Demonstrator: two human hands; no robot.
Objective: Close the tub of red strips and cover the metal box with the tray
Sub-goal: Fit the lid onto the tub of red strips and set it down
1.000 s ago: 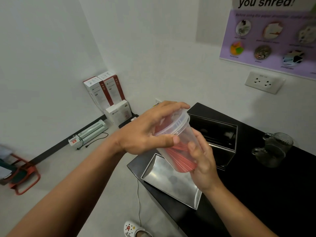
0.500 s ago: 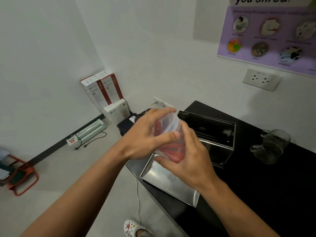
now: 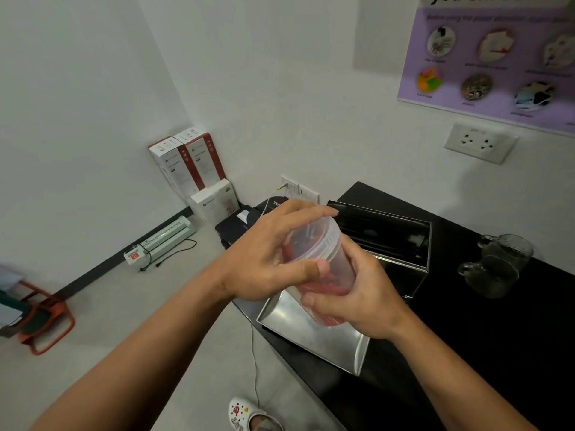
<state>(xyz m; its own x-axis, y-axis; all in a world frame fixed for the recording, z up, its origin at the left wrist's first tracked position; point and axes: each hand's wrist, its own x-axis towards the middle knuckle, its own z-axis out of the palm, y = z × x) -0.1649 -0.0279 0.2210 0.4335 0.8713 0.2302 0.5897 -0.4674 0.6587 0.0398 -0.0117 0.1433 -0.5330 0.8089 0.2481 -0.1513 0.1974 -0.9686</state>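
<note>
Head view: hands' grip hides tub (image 3: 323, 259); lid seemingly on.

Light: bright, even, indoor.
Shadows: soft beneath the wall socket (image 3: 480, 143).
Glare: on the metal tray (image 3: 298, 321).
Edges: wide-angle bending.
Blur: poster (image 3: 497, 57) text soft.

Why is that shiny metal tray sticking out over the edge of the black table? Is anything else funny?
The shiny metal tray lies tilted, one corner poking past the edge of the black table, not yet on the open metal box. Nothing looks spilled: the left hand and right hand hold the clear plastic tub of red strips above it.
</note>
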